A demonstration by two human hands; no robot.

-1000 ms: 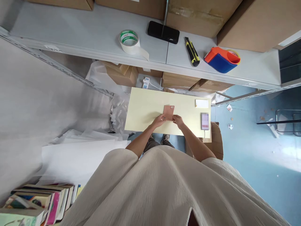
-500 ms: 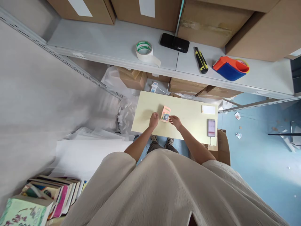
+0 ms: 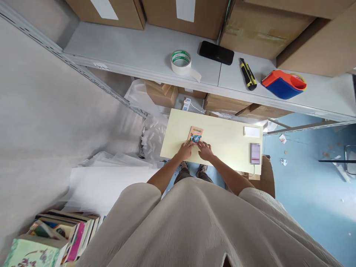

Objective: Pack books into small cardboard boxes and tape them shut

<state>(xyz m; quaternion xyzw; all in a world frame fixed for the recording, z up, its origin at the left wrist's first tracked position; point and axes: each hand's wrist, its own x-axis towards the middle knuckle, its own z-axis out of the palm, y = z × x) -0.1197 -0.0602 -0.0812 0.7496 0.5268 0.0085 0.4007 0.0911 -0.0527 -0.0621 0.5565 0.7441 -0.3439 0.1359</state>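
A small pink-orange book [image 3: 195, 134] with a dark blue-green picture on its cover lies on the pale yellow table [image 3: 222, 144]. My left hand [image 3: 185, 150] rests at the near left corner of the book, fingers stretched forward and touching it. At the near right corner my right hand [image 3: 205, 151] also reaches the edge with its fingers extended. Neither hand lifts the book; both seem to press or steady it from the near side. The thumbs meet close to the book's lower edge and show only in part.
On the table's right lie a white box [image 3: 251, 131] and a phone with a lit screen [image 3: 254, 153]. The grey shelf [image 3: 133, 48] above bears a tape roll [image 3: 180, 63], black phone [image 3: 216, 52], utility knife [image 3: 248, 74] and tape dispenser [image 3: 284, 84]. Books [image 3: 66, 233] stand at lower left.
Both hands have come from the book's left and right sides to its near edge, fingers touching it. The book now lies straighter and looks flatter. The camera view has shifted slightly.
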